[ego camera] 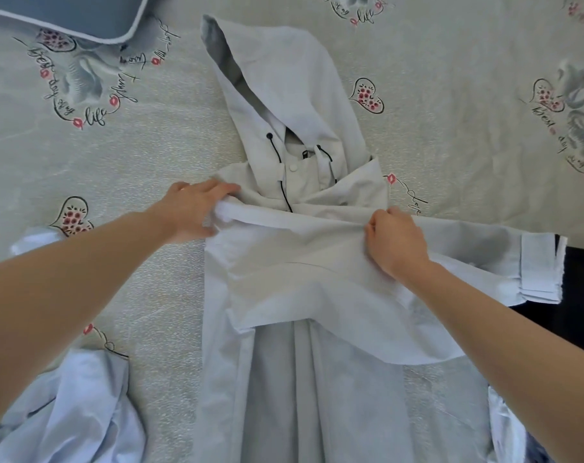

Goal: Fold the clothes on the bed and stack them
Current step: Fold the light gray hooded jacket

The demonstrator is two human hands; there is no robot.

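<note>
Now, seen from my head camera, the pale hooded jacket (pixel 297 262) lies lengthwise on the bed (pixel 116 168), hood far; my left hand (pixel 197 208) and right hand (pixel 394 238) pinch its crosswise-folded sleeve taut, apparently to square the fold.

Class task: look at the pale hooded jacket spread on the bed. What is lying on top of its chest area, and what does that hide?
A folded sleeve lies across the jacket, held by the left hand and right hand. Its cuff reaches right. The chest beneath and the lower drawcord are covered.
</note>
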